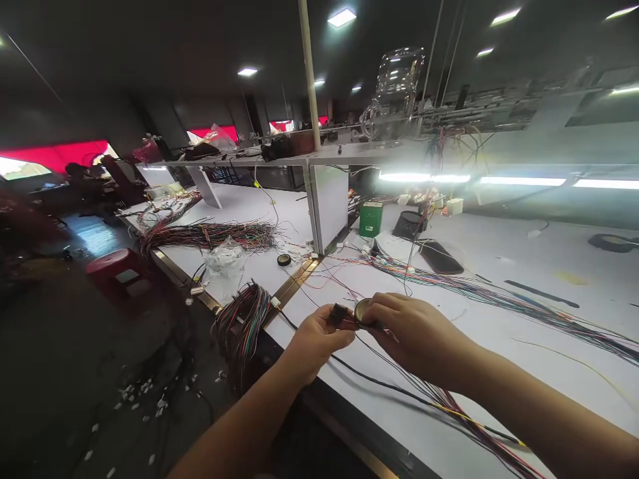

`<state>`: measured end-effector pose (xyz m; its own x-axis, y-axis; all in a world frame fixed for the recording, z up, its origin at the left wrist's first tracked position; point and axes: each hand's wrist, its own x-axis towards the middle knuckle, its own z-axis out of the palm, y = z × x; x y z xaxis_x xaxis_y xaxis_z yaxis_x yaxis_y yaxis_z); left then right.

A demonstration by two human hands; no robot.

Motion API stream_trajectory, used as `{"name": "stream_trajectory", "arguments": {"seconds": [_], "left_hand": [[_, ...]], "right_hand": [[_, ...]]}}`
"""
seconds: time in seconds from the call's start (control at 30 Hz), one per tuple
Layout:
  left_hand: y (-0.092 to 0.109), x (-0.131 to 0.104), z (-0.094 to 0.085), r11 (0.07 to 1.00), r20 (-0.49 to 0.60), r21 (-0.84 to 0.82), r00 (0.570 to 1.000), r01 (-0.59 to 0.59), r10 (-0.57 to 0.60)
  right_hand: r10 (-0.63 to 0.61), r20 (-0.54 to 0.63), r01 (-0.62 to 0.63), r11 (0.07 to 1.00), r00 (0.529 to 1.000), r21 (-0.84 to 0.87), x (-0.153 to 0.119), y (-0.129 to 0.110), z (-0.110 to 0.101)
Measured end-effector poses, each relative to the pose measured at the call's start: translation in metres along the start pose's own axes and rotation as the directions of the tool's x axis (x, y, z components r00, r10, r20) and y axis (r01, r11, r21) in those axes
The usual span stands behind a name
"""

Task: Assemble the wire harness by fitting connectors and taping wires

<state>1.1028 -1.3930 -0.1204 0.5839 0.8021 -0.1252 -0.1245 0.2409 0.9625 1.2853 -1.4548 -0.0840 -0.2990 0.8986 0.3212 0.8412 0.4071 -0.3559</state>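
Observation:
Over the table's front edge, my left hand (319,339) pinches a small black connector (339,313) with red wires coming out of its right side. My right hand (404,326) is closed round a roll of tape (363,310), just right of the connector and close against the wires. The two hands nearly meet. From beneath them a wire bundle (459,416) runs across the white table (399,426) to the lower right, beside a black sleeved cable (384,384) that ends in a white connector (275,302).
A coiled harness (249,319) hangs over the front edge at left. Behind are a plastic bag (224,263), another tape roll (283,260), a long wire bundle (489,293), a black phone (440,257) and a green box (370,219). A divider (329,206) stands mid-table.

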Motion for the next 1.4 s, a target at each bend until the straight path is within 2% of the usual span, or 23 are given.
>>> {"name": "stream_trajectory", "arguments": {"seconds": [0.13,0.23,0.37,0.43,0.5,0.6,0.67,0.73,0.77,0.83,0.9,0.93,1.0,1.07,1.13,1.17,1.2,1.23,1.27,1.3,1.33,1.37,1.4], "left_hand": [[-0.004,-0.002,0.003,0.997,-0.034,0.069,0.999,-0.025,0.027],[-0.011,-0.002,0.002,0.973,-0.091,0.21,0.989,-0.098,0.119],[-0.015,-0.003,-0.001,0.886,-0.142,0.433,0.958,-0.166,0.249],[-0.014,-0.005,-0.002,0.808,-0.099,0.545,0.94,-0.223,0.326],[-0.011,-0.006,-0.003,0.677,0.011,0.656,0.902,-0.332,0.432],[-0.007,-0.005,-0.006,0.44,0.177,0.757,0.8,-0.483,0.573],[-0.004,-0.003,-0.007,0.362,0.233,0.757,0.742,-0.544,0.629],[0.001,-0.001,-0.009,0.391,0.24,0.711,0.724,-0.584,0.647],[0.003,0.0,-0.01,0.445,0.221,0.682,0.744,-0.581,0.631],[0.008,0.002,-0.013,0.6,0.126,0.631,0.827,-0.492,0.547],[0.01,0.004,-0.016,0.754,0.001,0.561,0.911,-0.342,0.412],[0.01,0.005,-0.017,0.814,-0.046,0.508,0.935,-0.28,0.351],[0.009,0.007,-0.016,0.901,-0.086,0.379,0.962,-0.21,0.26],[0.007,0.01,-0.013,0.95,-0.076,0.261,0.977,-0.171,0.197],[0.003,0.011,-0.011,0.972,-0.071,0.179,0.984,-0.149,0.164],[0.001,0.012,-0.01,0.978,-0.072,0.151,0.985,-0.146,0.158],[-0.001,0.012,-0.01,0.979,-0.079,0.131,0.983,-0.155,0.166],[-0.003,0.012,-0.011,0.977,-0.094,0.124,0.978,-0.176,0.188],[-0.004,0.011,-0.012,0.97,-0.11,0.135,0.97,-0.204,0.219],[-0.004,0.011,-0.013,0.957,-0.116,0.165,0.959,-0.237,0.258],[-0.003,0.011,-0.014,0.938,-0.102,0.206,0.947,-0.278,0.303],[-0.002,0.01,-0.015,0.913,-0.062,0.247,0.935,-0.325,0.349],[0.001,0.011,-0.015,0.887,-0.002,0.274,0.922,-0.371,0.387]], "right_hand": [[-0.013,0.021,0.014,0.998,1.0,-0.064,0.006,-0.002,0.001],[-0.014,0.034,0.017,0.996,0.999,-0.084,0.011,-0.005,0.001],[-0.004,0.053,0.007,0.999,0.999,-0.047,0.016,-0.007,0.0],[0.004,0.053,-0.005,1.0,0.999,0.023,0.017,-0.004,-0.001],[0.004,0.041,-0.008,0.993,0.999,0.115,0.019,0.002,0.0],[0.041,-0.026,-0.033,0.965,0.999,0.259,0.02,0.013,0.007],[0.146,-0.057,-0.112,0.911,0.988,0.396,0.018,0.019,0.016],[0.216,0.015,-0.186,0.798,0.976,0.573,0.012,0.021,0.028],[0.213,0.077,-0.212,0.735,0.974,0.645,0.007,0.02,0.035],[0.189,0.143,-0.235,0.682,0.971,0.693,-0.004,0.019,0.047],[0.217,0.097,-0.229,0.743,0.971,0.629,-0.012,0.016,0.056],[0.235,0.042,-0.215,0.785,0.971,0.581,-0.015,0.014,0.059],[0.204,-0.063,-0.148,0.859,0.977,0.49,-0.015,0.008,0.062],[0.105,-0.152,-0.032,0.908,0.983,0.418,-0.011,0.002,0.064],[0.022,-0.242,0.075,0.921,0.97,0.382,-0.007,-0.004,0.068],[0.033,-0.294,0.092,0.91,0.955,0.404,-0.005,-0.005,0.071],[0.098,-0.333,0.075,0.88,0.938,0.47,-0.005,-0.005,0.074],[0.216,-0.341,0.024,0.814,0.915,0.58,-0.004,-0.004,0.078],[0.366,-0.295,-0.051,0.698,0.882,0.714,-0.005,-0.001,0.08],[0.504,-0.182,-0.137,0.532,0.845,0.836,-0.006,0.002,0.082],[0.586,-0.022,-0.222,0.341,0.81,0.913,-0.006,0.006,0.082],[0.6,0.144,-0.299,0.167,0.787,0.94,-0.007,0.01,0.081],[0.561,0.276,-0.359,0.039,0.78,0.933,-0.008,0.014,0.078]]}}
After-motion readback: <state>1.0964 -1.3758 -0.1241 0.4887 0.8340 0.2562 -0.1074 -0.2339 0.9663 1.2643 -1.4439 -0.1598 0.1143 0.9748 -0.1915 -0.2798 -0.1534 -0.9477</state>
